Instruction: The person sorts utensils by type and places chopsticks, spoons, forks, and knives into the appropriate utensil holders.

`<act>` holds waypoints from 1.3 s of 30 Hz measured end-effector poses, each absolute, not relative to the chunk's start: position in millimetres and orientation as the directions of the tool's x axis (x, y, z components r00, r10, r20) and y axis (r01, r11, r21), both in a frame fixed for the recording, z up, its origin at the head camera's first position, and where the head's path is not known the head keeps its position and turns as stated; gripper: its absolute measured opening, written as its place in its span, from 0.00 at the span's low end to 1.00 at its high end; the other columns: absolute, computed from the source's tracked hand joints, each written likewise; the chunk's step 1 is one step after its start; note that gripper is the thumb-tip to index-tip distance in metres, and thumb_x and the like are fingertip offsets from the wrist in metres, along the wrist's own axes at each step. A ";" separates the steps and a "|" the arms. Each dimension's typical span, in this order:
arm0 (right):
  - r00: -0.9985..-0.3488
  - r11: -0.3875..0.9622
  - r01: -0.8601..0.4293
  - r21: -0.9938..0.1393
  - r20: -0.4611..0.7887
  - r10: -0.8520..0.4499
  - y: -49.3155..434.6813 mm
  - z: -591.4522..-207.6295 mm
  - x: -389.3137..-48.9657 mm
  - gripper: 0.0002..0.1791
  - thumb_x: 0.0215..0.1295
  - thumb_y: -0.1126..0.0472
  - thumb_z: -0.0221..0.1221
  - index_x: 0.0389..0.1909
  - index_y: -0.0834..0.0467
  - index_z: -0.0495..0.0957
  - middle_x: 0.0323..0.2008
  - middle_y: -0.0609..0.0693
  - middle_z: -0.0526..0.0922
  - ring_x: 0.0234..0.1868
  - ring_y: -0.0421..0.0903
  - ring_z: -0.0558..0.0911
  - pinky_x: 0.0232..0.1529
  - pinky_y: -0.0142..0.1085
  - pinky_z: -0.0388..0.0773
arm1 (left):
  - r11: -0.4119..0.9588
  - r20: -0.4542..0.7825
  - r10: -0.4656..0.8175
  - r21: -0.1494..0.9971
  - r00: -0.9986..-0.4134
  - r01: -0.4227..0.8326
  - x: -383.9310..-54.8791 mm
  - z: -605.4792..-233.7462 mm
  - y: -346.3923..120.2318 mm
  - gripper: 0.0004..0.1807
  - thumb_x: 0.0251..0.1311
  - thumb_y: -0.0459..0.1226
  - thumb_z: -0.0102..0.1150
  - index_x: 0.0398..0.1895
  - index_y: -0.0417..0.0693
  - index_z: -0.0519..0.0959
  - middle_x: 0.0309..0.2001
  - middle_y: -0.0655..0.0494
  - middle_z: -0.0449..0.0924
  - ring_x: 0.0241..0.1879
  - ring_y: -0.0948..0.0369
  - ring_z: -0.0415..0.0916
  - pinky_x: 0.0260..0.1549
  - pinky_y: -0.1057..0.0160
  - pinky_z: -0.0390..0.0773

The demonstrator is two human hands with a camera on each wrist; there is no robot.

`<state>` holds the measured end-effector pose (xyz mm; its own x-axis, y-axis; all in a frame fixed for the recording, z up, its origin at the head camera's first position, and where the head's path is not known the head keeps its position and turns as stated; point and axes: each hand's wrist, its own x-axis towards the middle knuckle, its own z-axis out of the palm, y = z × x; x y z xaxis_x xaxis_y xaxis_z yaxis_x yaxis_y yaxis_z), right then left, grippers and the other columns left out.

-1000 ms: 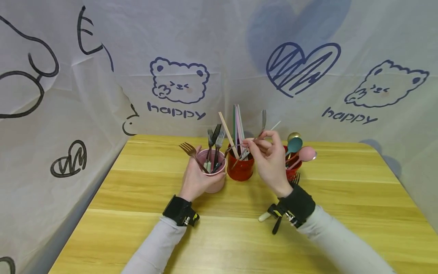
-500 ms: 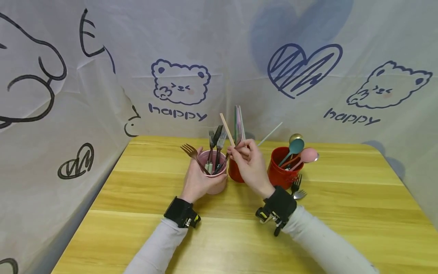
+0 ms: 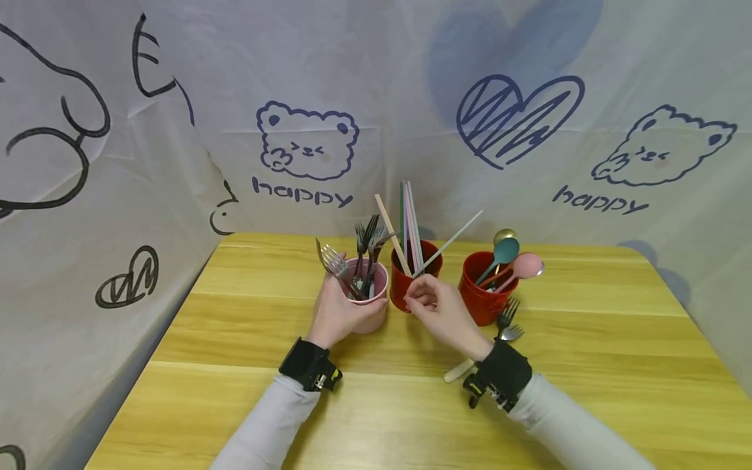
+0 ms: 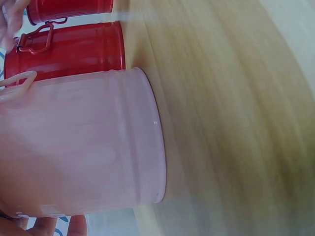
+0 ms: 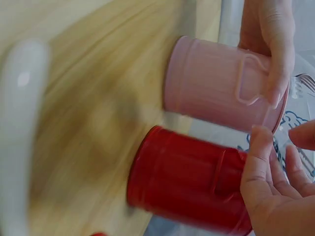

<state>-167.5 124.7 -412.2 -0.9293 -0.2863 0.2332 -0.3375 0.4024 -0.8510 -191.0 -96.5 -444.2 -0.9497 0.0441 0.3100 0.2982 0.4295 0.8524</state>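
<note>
My left hand [image 3: 343, 307] grips the pink cup [image 3: 371, 321] from its left side, thumb across the front. Several forks [image 3: 369, 238] stand in that cup, and a silver fork [image 3: 336, 262] leans out over the left rim beside a copper one. In front of the middle red cup [image 3: 401, 290] is my right hand [image 3: 440, 312], fingers loosely bent. The right wrist view has its thumb and fingertips apart with nothing between them, close to the rims of the pink cup [image 5: 216, 83] and the red cup [image 5: 187, 182].
Chopsticks [image 3: 413, 225] stand in the middle red cup, with a pale stick [image 3: 452, 240] slanting right. Spoons [image 3: 506, 250] fill the right red cup [image 3: 482, 307]. Forks [image 3: 510, 320] lie beside it, and a white handle [image 3: 458, 372] shows under my right wrist.
My right hand carried a fork left to the pink cup, let go and drew back right and down. A silver fork now leans at the cup's left rim. The left hand stayed put.
</note>
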 end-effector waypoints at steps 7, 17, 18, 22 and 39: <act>-0.926 0.507 -0.344 -0.791 0.196 -0.324 155.6 -424.7 -154.4 0.05 0.65 0.69 0.61 0.41 0.61 0.79 0.36 0.54 0.85 0.36 0.40 0.81 0.39 0.29 0.80 | 0.419 0.295 0.049 0.861 -0.954 0.287 -190.5 -444.6 -96.4 0.61 0.40 0.43 0.83 0.76 0.41 0.54 0.62 0.50 0.79 0.64 0.53 0.77 0.71 0.53 0.69; -0.915 0.569 -0.368 -0.736 0.175 -0.364 203.1 -436.6 -135.9 0.07 0.64 0.71 0.59 0.42 0.65 0.79 0.33 0.53 0.85 0.34 0.34 0.79 0.37 0.29 0.79 | 0.391 0.277 0.052 0.878 -0.959 0.275 -190.4 -446.0 -96.7 0.63 0.41 0.43 0.83 0.78 0.43 0.51 0.65 0.51 0.76 0.65 0.53 0.76 0.71 0.54 0.71; -0.912 0.573 -0.376 -0.728 0.182 -0.368 208.2 -437.1 -134.3 0.07 0.64 0.71 0.59 0.42 0.65 0.79 0.33 0.52 0.85 0.33 0.33 0.79 0.36 0.29 0.79 | 0.390 0.278 0.052 0.879 -0.959 0.275 -190.7 -446.3 -96.8 0.63 0.41 0.43 0.83 0.78 0.43 0.51 0.65 0.51 0.76 0.65 0.54 0.76 0.71 0.54 0.71; -0.909 0.578 -0.378 -0.723 0.171 -0.380 228.0 -436.9 -129.4 0.07 0.65 0.72 0.58 0.43 0.67 0.78 0.31 0.49 0.82 0.31 0.32 0.76 0.33 0.28 0.77 | 0.387 0.286 0.053 0.877 -0.957 0.284 -191.5 -446.9 -97.2 0.63 0.41 0.43 0.83 0.77 0.43 0.51 0.64 0.51 0.77 0.64 0.53 0.77 0.70 0.53 0.71; -0.919 0.652 -0.323 -0.686 0.063 -0.389 270.1 -441.2 -122.0 0.11 0.63 0.70 0.59 0.46 0.67 0.78 0.29 0.47 0.82 0.29 0.30 0.75 0.29 0.28 0.76 | 0.407 0.280 0.050 0.871 -0.959 0.275 -190.7 -442.0 -96.5 0.58 0.40 0.43 0.83 0.75 0.43 0.57 0.63 0.51 0.78 0.66 0.53 0.75 0.73 0.53 0.66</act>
<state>-122.0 270.1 -441.2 -0.9192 -0.3888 0.0627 -0.3227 0.6524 -0.6857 -190.7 -96.5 -442.0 -0.9588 0.0504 0.2796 0.2754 0.4072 0.8708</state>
